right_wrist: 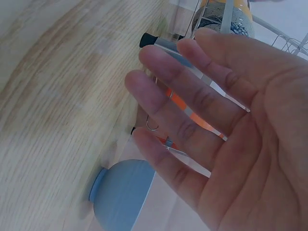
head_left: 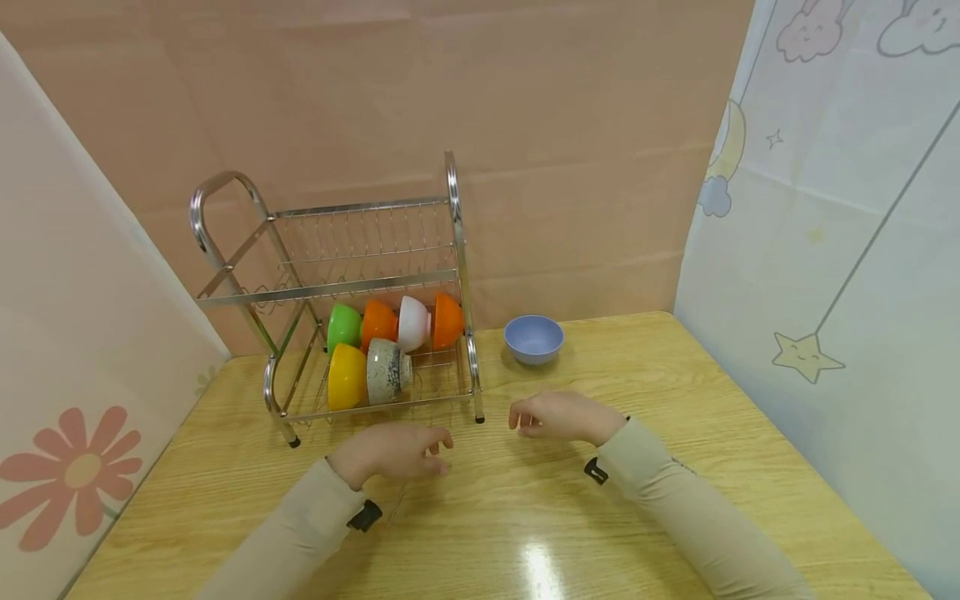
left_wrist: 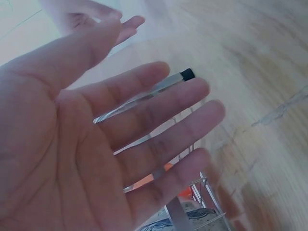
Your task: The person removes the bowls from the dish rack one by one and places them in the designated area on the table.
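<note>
My left hand hovers over the table in front of the metal dish rack, its fingers loosely spread and holding nothing. To its right, my right hand is held above the table with relaxed fingers, also bare. Nearest to it is a blue bowl, upright on the table just behind; the right wrist view shows the same blue bowl beyond the fingertips. On the rack's lower tier, bowls stand on their sides: a yellow bowl and a speckled grey bowl in front.
Behind those two is a row with a green bowl, an orange bowl, a white bowl and another orange bowl. The rack's upper tier holds no bowls. Fabric walls enclose the wooden table.
</note>
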Demonstrator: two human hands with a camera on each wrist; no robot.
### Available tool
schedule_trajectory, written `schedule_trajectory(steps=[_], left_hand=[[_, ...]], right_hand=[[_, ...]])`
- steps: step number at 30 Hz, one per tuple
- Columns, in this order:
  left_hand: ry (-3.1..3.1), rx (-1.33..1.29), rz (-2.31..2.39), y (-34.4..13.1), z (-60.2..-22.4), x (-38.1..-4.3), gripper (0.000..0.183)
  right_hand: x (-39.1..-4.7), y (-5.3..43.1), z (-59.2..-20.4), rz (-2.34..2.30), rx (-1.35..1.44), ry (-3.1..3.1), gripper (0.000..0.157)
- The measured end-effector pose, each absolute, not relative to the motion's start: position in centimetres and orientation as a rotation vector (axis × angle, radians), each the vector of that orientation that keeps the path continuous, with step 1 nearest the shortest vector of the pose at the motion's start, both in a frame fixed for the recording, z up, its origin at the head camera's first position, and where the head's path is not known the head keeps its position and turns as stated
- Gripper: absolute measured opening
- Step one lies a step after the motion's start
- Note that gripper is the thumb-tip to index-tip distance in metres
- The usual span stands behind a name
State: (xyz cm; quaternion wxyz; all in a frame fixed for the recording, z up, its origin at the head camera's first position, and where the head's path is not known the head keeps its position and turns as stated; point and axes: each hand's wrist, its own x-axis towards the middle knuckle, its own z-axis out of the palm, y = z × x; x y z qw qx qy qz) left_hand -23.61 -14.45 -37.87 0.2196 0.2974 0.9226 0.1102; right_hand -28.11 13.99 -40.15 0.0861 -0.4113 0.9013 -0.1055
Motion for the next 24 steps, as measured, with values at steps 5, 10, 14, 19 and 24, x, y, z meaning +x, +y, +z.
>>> schedule_trajectory(steps=[5,10,14,19,24], left_hand=[[2.827,0.895,0.356,-14.9,-36.8,-24.1,0.026],[3.183,0.781,0.623,-15.9,-35.1,-24.5,0.017],[3.322,0.539,0.912,-16.9,-34.4,-25.0,0.023],[3.370,0.279,0.965,-18.0,-34.7,-25.6,0.036],[3.314,0.160,0.987,-18.9,-35.4,-26.0,0.045]], right_hand=[[-28.0,14.0,-40.2,-0.326,-1.222,2.677,0.011],[-28.0,13.8,-40.1,-0.356,-1.242,2.666,0.013],[-28.0,13.6,-40.0,-0.370,-1.266,2.664,0.013],[-27.9,13.6,-40.0,-0.382,-1.265,2.662,0.012],[-27.9,13.5,-40.2,-0.379,-1.273,2.657,0.012]])
